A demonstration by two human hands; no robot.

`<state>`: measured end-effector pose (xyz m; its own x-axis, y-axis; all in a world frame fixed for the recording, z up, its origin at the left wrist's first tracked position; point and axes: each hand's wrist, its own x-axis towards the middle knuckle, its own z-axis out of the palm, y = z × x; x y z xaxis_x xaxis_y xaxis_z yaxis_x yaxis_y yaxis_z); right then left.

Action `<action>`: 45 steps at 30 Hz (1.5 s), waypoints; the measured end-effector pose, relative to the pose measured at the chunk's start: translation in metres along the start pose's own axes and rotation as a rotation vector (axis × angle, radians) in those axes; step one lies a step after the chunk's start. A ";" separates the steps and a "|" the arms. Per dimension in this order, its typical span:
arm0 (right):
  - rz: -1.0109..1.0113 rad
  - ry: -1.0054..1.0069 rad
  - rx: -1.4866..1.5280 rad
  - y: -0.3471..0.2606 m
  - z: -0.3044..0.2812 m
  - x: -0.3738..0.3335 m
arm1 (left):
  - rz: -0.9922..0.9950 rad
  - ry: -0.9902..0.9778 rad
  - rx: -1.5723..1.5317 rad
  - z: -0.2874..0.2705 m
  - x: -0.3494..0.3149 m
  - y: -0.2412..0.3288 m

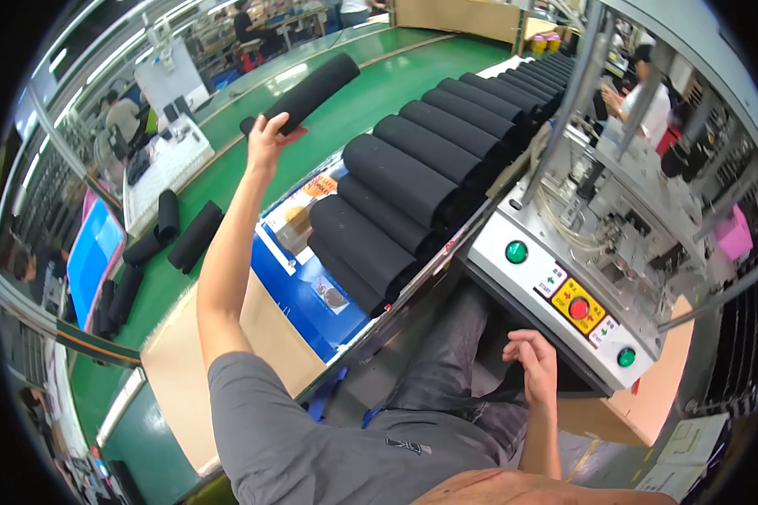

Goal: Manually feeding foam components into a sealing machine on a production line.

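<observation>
The left hand (269, 141) is raised, its fingers and thumb wrapped around one end of a black roll (316, 91). The rest of the roll slants up and to the right beyond that hand, held in the air above a green surface (408, 67). To the right of the left hand, a long row of black rolls (403, 178) lies side by side and runs away into the distance. Below the left hand and to its right, the near end of this row sits on a counter with a blue printed covering (303, 316).

Down and to the left of the same hand, several loose black rolls (195, 237) lie on the green surface, some touching one another. Farther left of it stands a blue panel (95, 257) edged in pink.

The right hand (532, 362) is low, its fingers loosely curled; I cannot tell whether it holds anything. Just above it and to its right is the white control panel (490, 240) of a machine, with a red button (579, 309) between two green buttons (516, 252). Beyond the machine, up and to the right of that hand, is a person in white (655, 114).
</observation>
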<state>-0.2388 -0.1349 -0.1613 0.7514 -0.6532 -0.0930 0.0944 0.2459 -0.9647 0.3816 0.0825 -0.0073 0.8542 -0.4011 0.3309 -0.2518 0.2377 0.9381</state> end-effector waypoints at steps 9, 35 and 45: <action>-0.447 -0.390 0.530 -0.070 0.071 0.027 | 1.158 -0.519 0.647 0.216 -0.186 0.167; -0.662 0.447 0.659 0.000 -0.127 -0.135 | 1.219 -1.128 0.883 0.631 -0.144 0.059; -0.742 0.603 -0.941 -0.179 -0.136 -0.048 | 0.903 -1.239 0.585 0.294 -0.315 0.113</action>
<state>-0.3807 -0.2453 -0.0173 0.2930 -0.6879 0.6640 -0.3135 -0.7252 -0.6130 -0.0496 -0.0248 0.0250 -0.4479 -0.8163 0.3647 -0.8103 0.5430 0.2204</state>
